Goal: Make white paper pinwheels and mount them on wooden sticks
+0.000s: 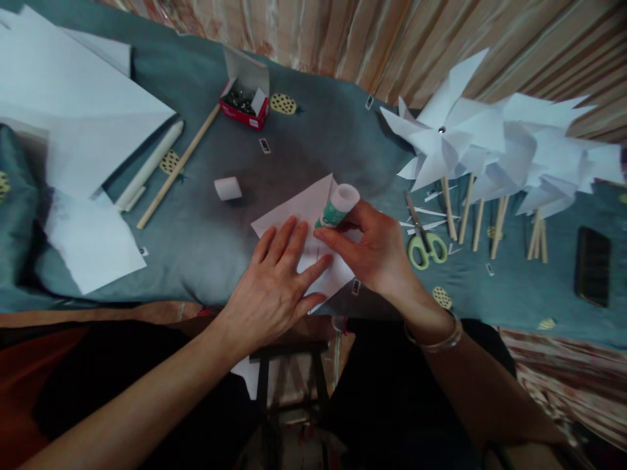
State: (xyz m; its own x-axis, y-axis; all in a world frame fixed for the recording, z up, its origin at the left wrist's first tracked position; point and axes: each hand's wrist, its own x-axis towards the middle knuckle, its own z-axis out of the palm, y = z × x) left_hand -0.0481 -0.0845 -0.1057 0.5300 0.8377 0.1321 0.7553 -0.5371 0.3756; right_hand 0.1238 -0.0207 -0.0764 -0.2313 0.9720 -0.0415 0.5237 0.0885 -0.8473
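My left hand (274,281) lies flat with fingers spread on a white square of paper (306,209) that sits on the teal cloth (313,143). My right hand (377,251) is closed round a glue stick (337,205) with a green and white body, tilted with its lower end against the paper just beyond my left fingertips. A bracelet circles my right wrist.
Several finished white paper pinwheels (490,143) on wooden sticks lie at the right, with green-handled scissors (424,238) and paper strips beside them. A red box of pins (243,101), a wooden stick (179,166), a small paper roll (228,188) and large white sheets (73,117) lie left. A dark phone (592,264) sits far right.
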